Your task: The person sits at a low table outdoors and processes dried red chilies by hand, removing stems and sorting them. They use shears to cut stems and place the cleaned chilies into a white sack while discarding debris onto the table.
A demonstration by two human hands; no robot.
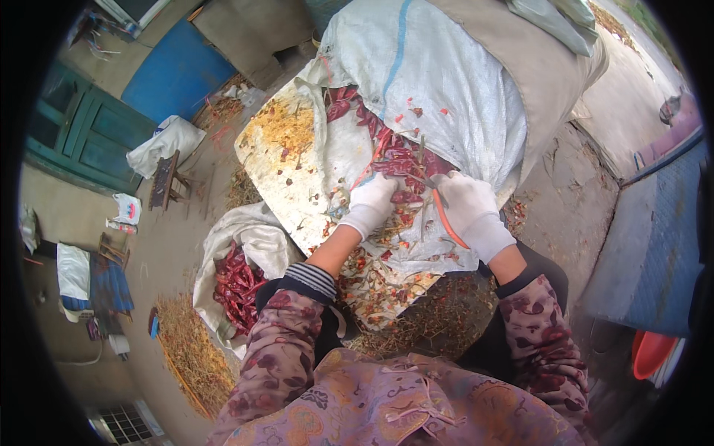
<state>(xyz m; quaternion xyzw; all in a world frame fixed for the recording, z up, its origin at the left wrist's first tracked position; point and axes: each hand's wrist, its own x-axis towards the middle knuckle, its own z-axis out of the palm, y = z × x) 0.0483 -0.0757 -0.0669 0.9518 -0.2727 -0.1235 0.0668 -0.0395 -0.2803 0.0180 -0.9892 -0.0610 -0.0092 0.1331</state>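
Both my hands wear white gloves and are over a pale board strewn with chilli bits. My right hand (467, 205) is shut on scissors (446, 220) with orange-red handles; their blades reach left among dried red chillies (397, 161). My left hand (371, 203), fingers curled, rests at the near left edge of these chillies; whether it grips one is hidden. The chillies spill from under a white woven sack (440, 72) with a blue stripe. Cut stems and small caps (374, 279) lie on the board's near part.
An open woven sack (251, 223) of dried red chillies (237, 290) stands left of the board. Stalk heaps (192, 348) lie on the ground. A small wooden stool (167, 181) is farther left; a blue padded panel (652, 240) and a red basin (652, 354) are at the right.
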